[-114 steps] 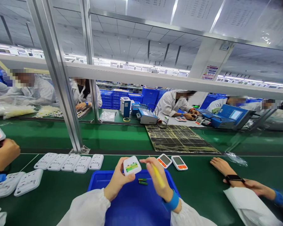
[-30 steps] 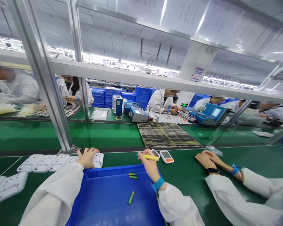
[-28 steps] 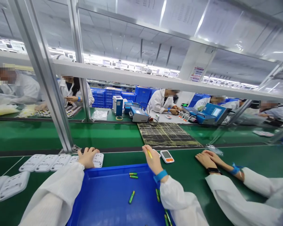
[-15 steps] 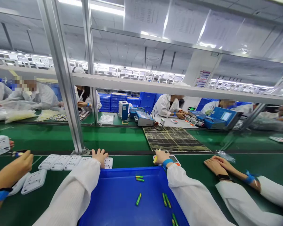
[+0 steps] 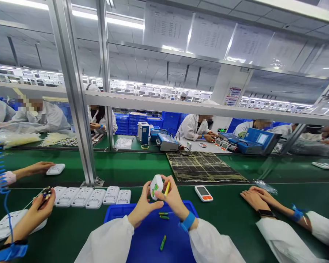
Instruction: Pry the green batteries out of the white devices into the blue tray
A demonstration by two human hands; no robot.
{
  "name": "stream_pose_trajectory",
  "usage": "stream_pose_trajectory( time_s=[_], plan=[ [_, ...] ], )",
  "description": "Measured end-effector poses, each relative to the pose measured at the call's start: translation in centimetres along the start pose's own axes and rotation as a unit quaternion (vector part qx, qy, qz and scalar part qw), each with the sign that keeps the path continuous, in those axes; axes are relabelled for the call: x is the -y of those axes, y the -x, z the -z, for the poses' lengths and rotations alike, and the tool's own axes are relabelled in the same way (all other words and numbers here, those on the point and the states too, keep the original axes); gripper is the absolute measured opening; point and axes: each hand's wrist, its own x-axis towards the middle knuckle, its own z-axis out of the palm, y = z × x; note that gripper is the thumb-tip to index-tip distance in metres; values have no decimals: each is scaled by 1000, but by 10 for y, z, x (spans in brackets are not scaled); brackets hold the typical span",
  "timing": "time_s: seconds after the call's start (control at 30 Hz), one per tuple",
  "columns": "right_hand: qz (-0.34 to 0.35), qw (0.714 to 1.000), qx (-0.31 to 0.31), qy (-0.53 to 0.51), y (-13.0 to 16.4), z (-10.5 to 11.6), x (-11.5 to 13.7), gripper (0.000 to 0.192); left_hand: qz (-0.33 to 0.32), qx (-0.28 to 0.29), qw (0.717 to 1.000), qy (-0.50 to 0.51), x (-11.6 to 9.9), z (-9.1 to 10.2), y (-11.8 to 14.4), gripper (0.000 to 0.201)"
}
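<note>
Holds a small white casing (image 5: 157,186) in the left hand (image 5: 143,204), above the 12 o'clock end of a blue tray (image 5: 146,241). Looks smooth, pale and round-cornered, and shows bright green in the recess of the near face. With the left hand, grips the 9 o'clock edge in half-curled fingers, thumb stretched out toward 3 o'clock below. With the right hand (image 5: 174,200), closes the fingers on a slim yellow tool (image 5: 167,189), fingertips right by the 3 o'clock edge; touching or merely near, cannot tell.

Counts one casing and one yellow tool in hand; in the tray, three loose green batteries (image 5: 162,243) in view, two side by side and one toward 6 o'clock. On the green worktop (image 5: 230,210), counts six white shells (image 5: 95,199) in a row at 10 o'clock and one screened device (image 5: 204,193) at 2 o'clock.

Stands nearly on end, long axis close to 12–6 o'clock, leaning slightly toward 1, recess facing the wearer.
</note>
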Motion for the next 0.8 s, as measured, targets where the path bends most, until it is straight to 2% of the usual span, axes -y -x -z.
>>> stream_pose_trajectory(
  time_s=[0.03,0.1,0.17,0.27,0.37,0.43,0.47,0.53,0.6,0.67,0.8],
  plan=[
    [-2,997,9,-79,10,-7,5,54,-15,10,996,83,1,-2,3,92],
    [-20,986,16,-167,24,-17,14,51,-31,18,975,218,0,-3,8,92],
    [-36,979,18,-199,31,-20,17,50,-26,3,971,239,-4,1,13,85],
    [-42,977,-3,-208,30,-16,13,56,-28,-46,989,139,-15,9,19,71],
    [-66,984,-48,-155,25,-3,5,44,-63,-85,993,-50,-27,18,22,68],
    [-83,989,-86,-87,23,8,4,37,-105,-73,974,-186,-33,22,24,66],
    [-90,989,-103,-51,23,12,5,39,-127,-59,961,-236,-34,23,24,64],
    [-100,986,-134,6,24,17,8,47,-159,-36,943,-290,-35,25,24,62],
    [-109,983,-148,29,27,18,10,45,-165,-29,935,-312,-34,25,23,63],
    [-122,985,-123,20,31,15,12,41,-160,-24,931,-326,-33,25,22,62],
    [-140,990,-31,-2,43,3,12,42,-147,-13,928,-341,-32,24,22,56]
  ],
)
